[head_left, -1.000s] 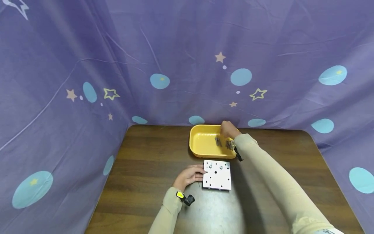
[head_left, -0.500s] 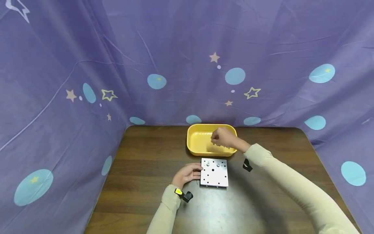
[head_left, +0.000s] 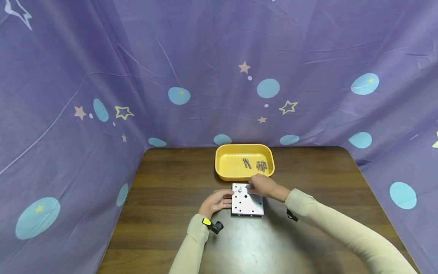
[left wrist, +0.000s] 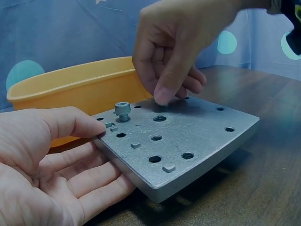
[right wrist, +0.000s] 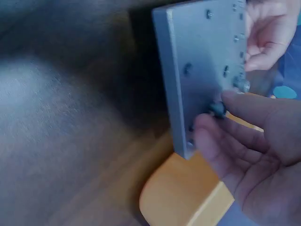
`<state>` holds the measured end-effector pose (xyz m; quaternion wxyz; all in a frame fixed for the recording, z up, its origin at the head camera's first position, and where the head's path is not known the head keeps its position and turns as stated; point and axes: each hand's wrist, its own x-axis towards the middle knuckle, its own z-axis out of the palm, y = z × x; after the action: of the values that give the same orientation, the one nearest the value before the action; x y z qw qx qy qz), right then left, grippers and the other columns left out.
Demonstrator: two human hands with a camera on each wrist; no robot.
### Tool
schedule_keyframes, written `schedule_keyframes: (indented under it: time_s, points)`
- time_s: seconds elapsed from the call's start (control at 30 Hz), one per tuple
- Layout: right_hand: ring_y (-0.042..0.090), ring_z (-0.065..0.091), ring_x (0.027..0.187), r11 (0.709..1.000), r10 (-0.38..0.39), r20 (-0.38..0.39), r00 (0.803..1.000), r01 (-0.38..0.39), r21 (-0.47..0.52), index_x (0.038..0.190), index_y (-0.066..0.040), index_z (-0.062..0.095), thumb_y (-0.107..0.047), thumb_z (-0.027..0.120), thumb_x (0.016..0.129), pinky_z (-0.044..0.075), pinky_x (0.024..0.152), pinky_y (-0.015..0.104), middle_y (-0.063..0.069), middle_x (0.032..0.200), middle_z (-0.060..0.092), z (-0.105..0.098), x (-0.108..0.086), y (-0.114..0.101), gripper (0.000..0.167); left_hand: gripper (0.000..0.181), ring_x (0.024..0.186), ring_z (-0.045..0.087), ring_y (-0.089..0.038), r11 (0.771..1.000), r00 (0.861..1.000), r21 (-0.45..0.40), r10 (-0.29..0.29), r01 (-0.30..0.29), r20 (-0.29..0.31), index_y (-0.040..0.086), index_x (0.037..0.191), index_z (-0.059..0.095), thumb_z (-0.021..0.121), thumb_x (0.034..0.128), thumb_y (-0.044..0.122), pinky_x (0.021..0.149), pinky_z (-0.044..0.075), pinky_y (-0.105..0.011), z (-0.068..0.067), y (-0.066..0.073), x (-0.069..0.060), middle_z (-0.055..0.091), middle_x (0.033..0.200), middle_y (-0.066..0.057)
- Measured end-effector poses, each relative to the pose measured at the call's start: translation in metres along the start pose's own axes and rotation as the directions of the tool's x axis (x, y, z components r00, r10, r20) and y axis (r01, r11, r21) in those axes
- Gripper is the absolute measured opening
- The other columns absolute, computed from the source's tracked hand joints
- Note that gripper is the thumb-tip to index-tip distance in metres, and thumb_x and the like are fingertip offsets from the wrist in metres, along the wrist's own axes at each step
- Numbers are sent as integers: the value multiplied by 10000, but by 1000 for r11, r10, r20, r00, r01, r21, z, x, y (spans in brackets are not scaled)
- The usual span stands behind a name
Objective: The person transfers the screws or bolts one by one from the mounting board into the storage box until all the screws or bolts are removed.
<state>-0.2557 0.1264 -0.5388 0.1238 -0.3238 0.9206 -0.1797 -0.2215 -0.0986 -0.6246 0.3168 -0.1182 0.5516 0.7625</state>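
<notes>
A square metal plate (head_left: 247, 205) with several holes lies over the table in front of the yellow tray. My left hand (head_left: 216, 202) grips its left edge, thumb on top and fingers underneath, as the left wrist view shows. One socket-head bolt (left wrist: 122, 111) stands upright in a hole near that thumb. At the plate's far side my right hand (head_left: 265, 186) pinches a second bolt (right wrist: 217, 109) between thumb and finger, at the plate's surface. That bolt's lower end is hidden. Small raised pegs (left wrist: 169, 167) show on the plate's top face.
Just behind the plate stands the yellow tray (head_left: 226, 178), with several loose bolts (head_left: 261, 166) inside. The wooden table (head_left: 171, 171) ends at a patterned purple curtain (head_left: 205, 57) at the back and left.
My right hand has come out of the yellow tray and moved toward me onto the plate's far side, at the second bolt. My left hand keeps its grip on the plate's edge.
</notes>
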Motion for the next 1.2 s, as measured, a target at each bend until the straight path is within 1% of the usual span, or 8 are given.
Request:
schedule_keyframes:
  time_s: [0.1,0.2,0.4,0.5,0.7,0.8,1.03,1.2]
  points:
    - [50,299,497,1000,-14,-23,1000,14,18,584,-158,410,-46,751,889,217,472,191,-92,538,307,6,1,-1,471,133,852,725,-181,1000,1000,-7,2,-2,9,39,1081,639,530,1014,76,845,627,-363,-1,0,0,712,927,-29]
    - [47,302,502,999,-47,-28,999,47,20,576,-144,420,35,718,866,223,470,182,-84,533,329,7,2,-4,452,136,850,727,-180,1000,1000,-9,2,-2,13,43,1085,644,530,1022,83,841,628,-364,0,0,0,718,929,-25]
    - [66,456,561,992,-123,-39,992,124,23,697,-14,716,173,638,778,421,493,199,73,679,707,7,1,-7,218,166,845,727,-173,1000,1000,-5,15,-15,20,29,1138,632,523,1032,97,821,629,-349,1,-2,0,718,939,-14]
    - [83,523,600,996,-85,-46,995,86,19,762,-4,749,152,666,798,513,543,241,106,764,749,8,0,-9,180,160,830,726,-166,1000,1000,-2,18,-18,22,35,1132,628,520,1030,96,794,629,-335,1,-2,-1,714,930,-12]
    - [99,425,530,997,50,-130,990,-56,-44,664,-72,624,-64,774,871,372,477,263,-28,571,533,18,-1,-10,256,127,809,721,-159,1000,1000,6,4,-4,-5,54,1099,623,535,1022,103,780,627,-326,0,-1,-1,702,914,-10]
    - [101,405,530,997,45,-137,990,-53,-55,648,-96,573,-50,751,883,349,473,264,-36,568,488,20,-1,-11,298,140,820,723,-169,1000,1000,7,-6,6,-19,42,1109,624,547,1014,111,795,629,-341,0,0,1,705,921,-18]
    - [99,452,588,996,-53,-107,993,45,-74,637,-81,613,114,655,823,422,511,255,3,659,603,21,-2,-10,273,138,824,721,-174,1000,1000,5,-10,10,-24,37,1066,650,542,1009,101,756,625,-330,0,-2,4,708,910,-29]
    - [104,498,584,997,37,-138,990,-47,-68,675,-101,615,9,699,858,463,516,266,-13,654,589,24,-3,-9,230,129,827,717,-176,1000,999,8,-12,13,-41,31,1072,636,551,1005,101,763,624,-333,0,-2,3,698,911,-26]
